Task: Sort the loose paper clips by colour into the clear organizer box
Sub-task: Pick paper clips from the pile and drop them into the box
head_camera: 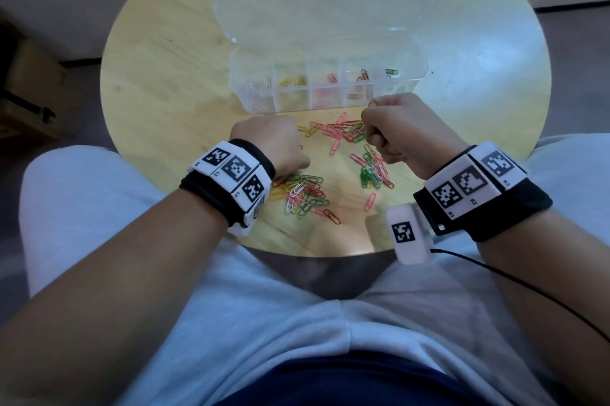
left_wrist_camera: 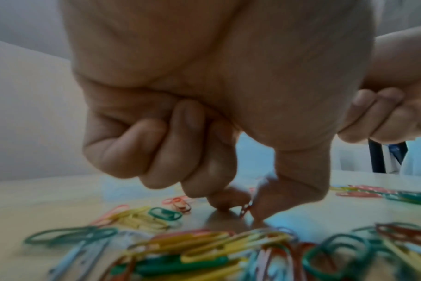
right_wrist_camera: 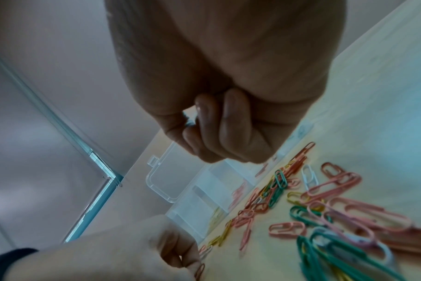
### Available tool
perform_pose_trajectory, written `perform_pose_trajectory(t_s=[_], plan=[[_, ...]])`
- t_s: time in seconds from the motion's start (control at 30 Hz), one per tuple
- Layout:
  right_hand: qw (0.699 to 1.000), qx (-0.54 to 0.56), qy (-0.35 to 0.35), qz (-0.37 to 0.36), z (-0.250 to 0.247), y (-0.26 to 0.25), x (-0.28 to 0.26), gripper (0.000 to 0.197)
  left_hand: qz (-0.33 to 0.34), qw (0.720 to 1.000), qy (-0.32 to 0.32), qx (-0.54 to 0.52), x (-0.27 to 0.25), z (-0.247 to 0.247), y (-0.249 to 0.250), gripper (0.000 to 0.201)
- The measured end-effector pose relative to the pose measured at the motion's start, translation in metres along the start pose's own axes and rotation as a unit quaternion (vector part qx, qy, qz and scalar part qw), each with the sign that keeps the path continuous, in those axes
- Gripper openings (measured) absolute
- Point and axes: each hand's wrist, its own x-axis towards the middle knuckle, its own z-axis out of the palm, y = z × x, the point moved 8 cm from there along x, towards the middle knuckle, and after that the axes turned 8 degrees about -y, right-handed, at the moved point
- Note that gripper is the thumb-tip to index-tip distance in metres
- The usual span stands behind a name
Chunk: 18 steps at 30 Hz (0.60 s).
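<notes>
The clear organizer box (head_camera: 419,52) lies open at mid-table; its compartments hold pale, yellow, pink, red and green clips. Loose paper clips (head_camera: 307,192) of mixed colours lie in front of it, around both hands. My left hand (left_wrist_camera: 249,209) is down at the tabletop and pinches a red paper clip (left_wrist_camera: 245,210) between thumb and forefinger. My right hand (head_camera: 392,128) hovers at the box's front wall with its fingers curled into a fist. In the right wrist view a small pale clip (right_wrist_camera: 188,120) peeks out between those fingers (right_wrist_camera: 231,121).
The box's lid (head_camera: 326,9) is folded back flat behind it. More clips lie in a cluster (head_camera: 374,171) under my right wrist and in another (head_camera: 343,129) between the hands. The round wooden table (head_camera: 165,75) ends at my lap. A cardboard box (head_camera: 29,98) stands on the floor at left.
</notes>
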Motion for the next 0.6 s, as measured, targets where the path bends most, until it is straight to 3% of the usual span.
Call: perform_pose_trajectory(t_s=[0.13, 0.33, 0.47, 0.6], plan=[[0.999, 0.034, -0.002, 0.014, -0.004, 0.005, 0.004, 0.026, 0.025, 0.999, -0.009, 0.035, 0.001, 0.001, 0.01, 0.03], [0.999, 0.043, 0.014, 0.005, -0.023, -0.004, 0.013, 0.023, 0.147, 0.978, 0.027, -0.144, -0.002, -0.036, 0.023, 0.035], [0.994, 0.074, 0.05, -0.056, -0.038, -0.039, 0.023, 0.021, 0.191, 0.966, 0.065, -0.162, -0.007, -0.059, 0.029, 0.033], [0.984, 0.064, 0.083, -0.142, -0.043, -0.078, 0.035, 0.019, 0.203, 0.965, 0.036, -0.164, -0.005, -0.056, 0.034, 0.035]])
